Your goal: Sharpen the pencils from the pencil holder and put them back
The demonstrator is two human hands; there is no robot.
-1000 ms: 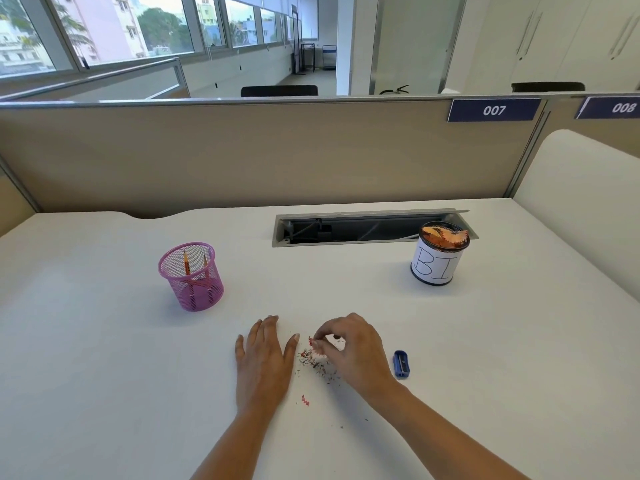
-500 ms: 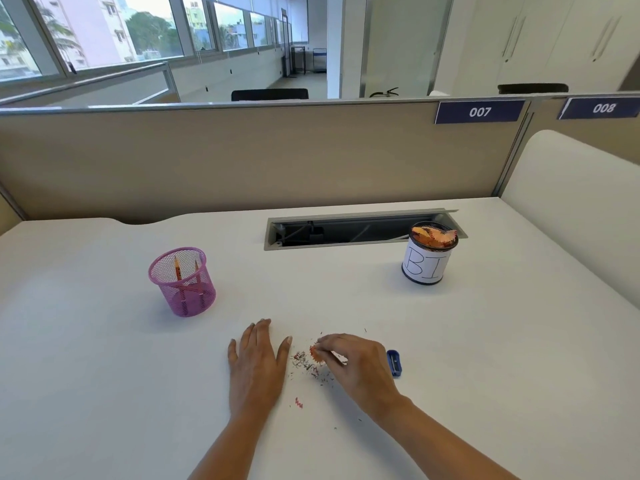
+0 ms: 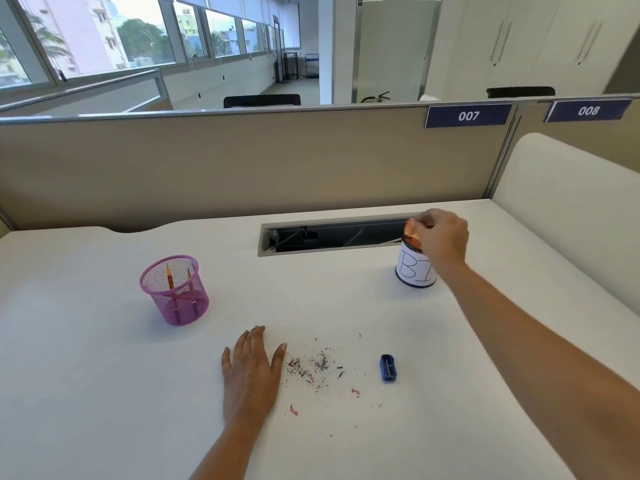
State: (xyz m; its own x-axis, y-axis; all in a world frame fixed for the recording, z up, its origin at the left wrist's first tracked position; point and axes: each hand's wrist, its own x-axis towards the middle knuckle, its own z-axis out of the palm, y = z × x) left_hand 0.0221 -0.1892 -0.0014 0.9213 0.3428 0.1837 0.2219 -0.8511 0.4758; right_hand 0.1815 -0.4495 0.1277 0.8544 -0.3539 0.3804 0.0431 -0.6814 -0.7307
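A pink mesh pencil holder [image 3: 175,291] stands on the white desk [image 3: 104,375] at the left, with two orange pencils [image 3: 170,277] upright inside it. My left hand [image 3: 251,372] rests flat on the desk, fingers straight. Fine pencil shavings [image 3: 311,367] lie scattered just right of it. A blue sharpener [image 3: 388,367] lies further right. My right hand [image 3: 441,237] is raised over the white can marked "BI" [image 3: 410,271] and pinches an orange curl of shavings [image 3: 411,227] above its mouth.
An open cable tray slot [image 3: 332,235] runs along the back of the desk beside the can. A beige partition [image 3: 242,161] closes the far side. A white side panel [image 3: 571,209] rises at the right edge.
My right hand lifted a pinch of shavings from the pile by my left hand and carried it up and right to the can. The left hand stayed flat.
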